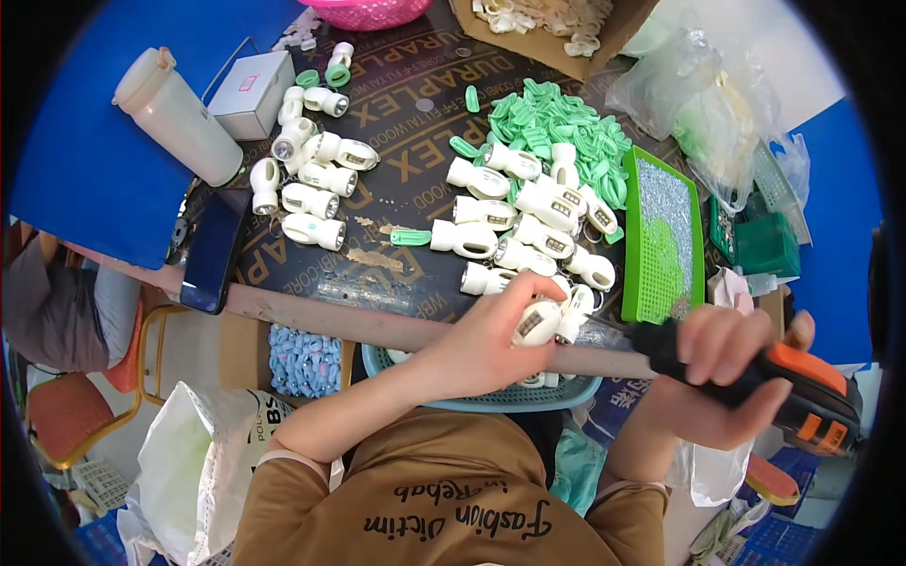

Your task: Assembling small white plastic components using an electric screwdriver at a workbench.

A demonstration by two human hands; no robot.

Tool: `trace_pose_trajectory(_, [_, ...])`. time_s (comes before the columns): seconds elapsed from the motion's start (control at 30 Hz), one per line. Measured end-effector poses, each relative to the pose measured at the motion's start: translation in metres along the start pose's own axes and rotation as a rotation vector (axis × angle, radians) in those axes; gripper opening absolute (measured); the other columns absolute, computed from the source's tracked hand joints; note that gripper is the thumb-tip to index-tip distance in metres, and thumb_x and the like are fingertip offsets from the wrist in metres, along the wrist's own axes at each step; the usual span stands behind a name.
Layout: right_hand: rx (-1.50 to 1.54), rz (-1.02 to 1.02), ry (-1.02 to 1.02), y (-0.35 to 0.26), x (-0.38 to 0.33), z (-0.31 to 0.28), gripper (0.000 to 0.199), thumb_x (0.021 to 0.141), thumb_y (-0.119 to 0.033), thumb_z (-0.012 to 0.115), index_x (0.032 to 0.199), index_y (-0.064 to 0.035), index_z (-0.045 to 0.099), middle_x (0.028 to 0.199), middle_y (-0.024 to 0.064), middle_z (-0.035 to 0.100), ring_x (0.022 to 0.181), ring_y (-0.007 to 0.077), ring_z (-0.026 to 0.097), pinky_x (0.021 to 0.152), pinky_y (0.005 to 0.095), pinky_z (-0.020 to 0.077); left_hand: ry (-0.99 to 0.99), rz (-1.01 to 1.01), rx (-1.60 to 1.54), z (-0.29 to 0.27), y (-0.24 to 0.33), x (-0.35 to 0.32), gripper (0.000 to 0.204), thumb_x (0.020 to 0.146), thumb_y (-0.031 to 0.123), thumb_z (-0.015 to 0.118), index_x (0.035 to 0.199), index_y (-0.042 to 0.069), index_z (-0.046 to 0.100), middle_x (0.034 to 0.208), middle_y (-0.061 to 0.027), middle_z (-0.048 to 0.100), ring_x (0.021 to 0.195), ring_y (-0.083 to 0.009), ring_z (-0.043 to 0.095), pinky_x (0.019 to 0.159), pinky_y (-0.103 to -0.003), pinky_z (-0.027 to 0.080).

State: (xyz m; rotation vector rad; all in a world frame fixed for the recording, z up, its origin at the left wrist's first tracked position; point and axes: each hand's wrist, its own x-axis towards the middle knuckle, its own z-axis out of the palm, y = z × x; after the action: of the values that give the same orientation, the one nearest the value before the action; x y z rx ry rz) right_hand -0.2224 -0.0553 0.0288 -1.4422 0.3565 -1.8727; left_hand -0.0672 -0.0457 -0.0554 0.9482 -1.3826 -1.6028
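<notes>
At the table's front edge, my left hand (472,341) is closed around a small white flashlight (536,324). My right hand (722,363) grips a black and orange power screwdriver (810,370), its bit pointing left toward that flashlight; whether the tip touches is hard to make out. Just beyond my left hand, more white flashlights (545,205) lie in a pile with their battery slots showing. Behind them is a heap of green plastic covers (557,118), and one green cover (410,238) sticks out from a flashlight's end. Another group of white flashlights (310,200) rests farther left.
A green tray (651,292) of small silver screws (666,193) stands right of the pile. On the left are a phone (209,255), a white bottle (179,118) and a small box (253,92). A cardboard box (618,47) sits behind; a blue basket (472,401) is below the edge.
</notes>
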Motion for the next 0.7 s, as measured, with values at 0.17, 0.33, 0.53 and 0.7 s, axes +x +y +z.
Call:
trace_pose_trajectory(0.17, [-0.054,-0.017,0.093,-0.018,0.005,-0.043,0.032,0.088,-0.031,0.045,0.109,-0.0083,0.035,0.062,0.0026,0.040,0.047,0.0116,0.039,0.050,0.0272,0.0339,0.287,0.409,0.899,-0.038,0.036,0.026,0.027,0.072,0.014,0.061,0.096,0.004,0.054,0.087,-0.0134,0.053,0.074,-0.0304,0.056,0.065,-0.035,0.045])
trace_pose_trajectory(0.33, [-0.052,0.024,0.114,-0.018,0.001,-0.066,0.026,0.089,-0.027,0.044,0.105,-0.0085,0.034,0.061,0.0032,0.039,0.049,0.0117,0.039,0.052,0.0266,0.0328,0.335,0.361,1.276,-0.062,0.024,0.055,0.033,0.075,0.019,0.061,0.103,0.003,0.054,0.092,-0.0137,0.054,0.081,-0.0308,0.055,0.071,-0.039,0.045])
trace_pose_trajectory(0.53, [-0.162,-0.013,0.166,-0.020,0.007,-0.097,0.023,0.091,-0.024,0.040,0.106,-0.0072,0.036,0.062,0.0028,0.038,0.051,0.0121,0.037,0.053,0.0270,0.0311,0.461,0.279,1.637,-0.151,0.054,0.088,0.016,0.077,0.013,0.055,0.090,0.007,0.063,0.085,-0.0145,0.058,0.082,-0.0314,0.056,0.074,-0.039,0.045])
trace_pose_trajectory(0.7, [-0.203,0.050,0.216,-0.003,0.025,-0.139,0.013,0.088,-0.015,0.044,0.094,-0.0035,0.041,0.063,0.0038,0.042,0.054,0.0136,0.040,0.055,0.0288,0.0348,0.137,-0.287,1.887,-0.248,0.076,0.082,0.045,0.064,-0.004,0.056,0.107,0.009,0.056,0.111,-0.0195,0.046,0.097,-0.0348,0.054,0.080,-0.040,0.045])
